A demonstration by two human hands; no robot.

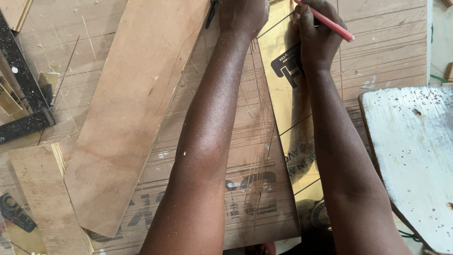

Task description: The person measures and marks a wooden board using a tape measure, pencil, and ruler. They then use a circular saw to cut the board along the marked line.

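Scored plywood bench [387, 52] under outstretched hands, right [317, 40] gripping pencil [325, 21], left [242, 16] on gold sheet [288, 108]

My left hand [241, 15] rests just left of the strip [289, 118] lying on the workboard [387, 52]; my right hand [317, 40] sits on the strip, holding 1 pencil [328, 22]. The plank [132, 108] lies left of the strip, the square [23, 94] farther left (near the edge), the stool [415, 160] right.
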